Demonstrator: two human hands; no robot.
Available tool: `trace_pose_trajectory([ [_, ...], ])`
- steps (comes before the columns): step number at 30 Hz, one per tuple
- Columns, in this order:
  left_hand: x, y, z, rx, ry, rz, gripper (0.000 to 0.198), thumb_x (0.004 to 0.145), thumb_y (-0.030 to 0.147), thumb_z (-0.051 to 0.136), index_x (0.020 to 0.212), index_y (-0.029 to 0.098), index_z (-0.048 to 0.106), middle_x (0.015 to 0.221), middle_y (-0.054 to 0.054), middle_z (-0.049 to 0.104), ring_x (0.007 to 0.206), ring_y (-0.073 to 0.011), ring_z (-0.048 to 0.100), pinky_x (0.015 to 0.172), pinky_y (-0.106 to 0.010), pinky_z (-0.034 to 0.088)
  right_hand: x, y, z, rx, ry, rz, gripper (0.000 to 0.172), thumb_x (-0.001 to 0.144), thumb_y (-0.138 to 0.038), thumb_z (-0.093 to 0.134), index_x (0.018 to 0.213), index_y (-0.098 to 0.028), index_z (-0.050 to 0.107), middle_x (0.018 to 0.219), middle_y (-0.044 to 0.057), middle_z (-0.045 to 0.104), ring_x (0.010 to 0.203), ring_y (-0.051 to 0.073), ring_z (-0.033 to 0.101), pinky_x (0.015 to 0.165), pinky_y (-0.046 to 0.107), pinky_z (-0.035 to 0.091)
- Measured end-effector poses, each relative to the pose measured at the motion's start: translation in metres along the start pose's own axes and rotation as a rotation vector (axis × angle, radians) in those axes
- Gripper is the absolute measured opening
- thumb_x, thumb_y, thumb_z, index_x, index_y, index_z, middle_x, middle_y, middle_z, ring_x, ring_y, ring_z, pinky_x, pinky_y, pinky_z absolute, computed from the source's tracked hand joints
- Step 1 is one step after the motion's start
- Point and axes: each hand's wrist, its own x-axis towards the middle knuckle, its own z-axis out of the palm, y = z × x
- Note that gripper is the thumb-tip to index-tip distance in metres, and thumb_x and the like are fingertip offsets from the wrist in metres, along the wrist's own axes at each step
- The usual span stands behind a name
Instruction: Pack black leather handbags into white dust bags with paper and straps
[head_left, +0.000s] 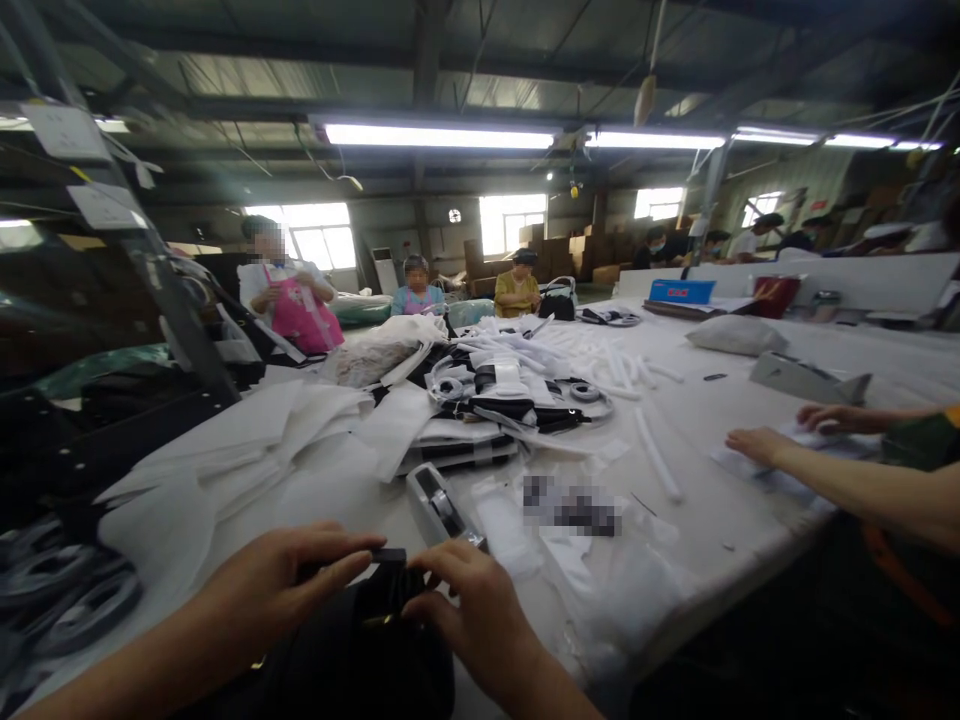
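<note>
At the table edge, both hands' fingers (pixel 352 552) pinch a black item (pixel 379 600).

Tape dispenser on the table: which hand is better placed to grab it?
Right hand, likely. The tape dispenser lies just beyond its fingertips; the left hand sits further left. Both pinch the black item.

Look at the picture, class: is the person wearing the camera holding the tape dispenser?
No: both the left hand and right hand grip a black item, while the tape dispenser lies apart on the white table.
</note>
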Motion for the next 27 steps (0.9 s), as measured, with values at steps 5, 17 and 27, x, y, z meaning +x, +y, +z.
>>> trace_pose_trajectory([
  [5, 0.000, -0.005, 0.009, -0.040, 0.010, 0.005, 0.036, 0.089, 0.050, 0.061, 0.114, 0.031, 0.077, 0.112, -0.001, 0.078, 0.104, -0.0265, 0.072, 0.094, -0.030, 0.054, -0.001, -0.002, -0.002, 0.048, 0.006, 0.006, 0.029, 0.073, -0.016, 0.087, 0.099, -0.022, 0.076, 0.092, 0.001, 0.072, 0.087, 0.019, 0.067, 0.079, 0.026, 0.050],
  [17, 0.003, 0.011, 0.012, 0.123, -0.135, 0.033, 0.029, 0.087, 0.039, 0.062, 0.112, 0.036, 0.076, 0.107, 0.004, 0.079, 0.096, -0.0219, 0.074, 0.084, -0.024, 0.053, -0.011, -0.002, 0.014, 0.248, 0.112, 0.063, 0.033, 0.072, -0.020, 0.086, 0.102, -0.023, 0.074, 0.095, 0.000, 0.076, 0.089, 0.020, 0.070, 0.081, 0.026, 0.052],
  [27, 0.016, 0.045, -0.005, 0.346, -0.249, 0.031, 0.029, 0.080, 0.037, 0.065, 0.105, 0.035, 0.079, 0.098, 0.000, 0.081, 0.091, -0.0254, 0.075, 0.076, -0.027, 0.051, -0.014, -0.003, 0.020, 0.184, 0.122, -0.010, 0.033, 0.073, -0.026, 0.088, 0.103, -0.024, 0.074, 0.096, 0.000, 0.077, 0.089, 0.020, 0.072, 0.081, 0.026, 0.051],
])
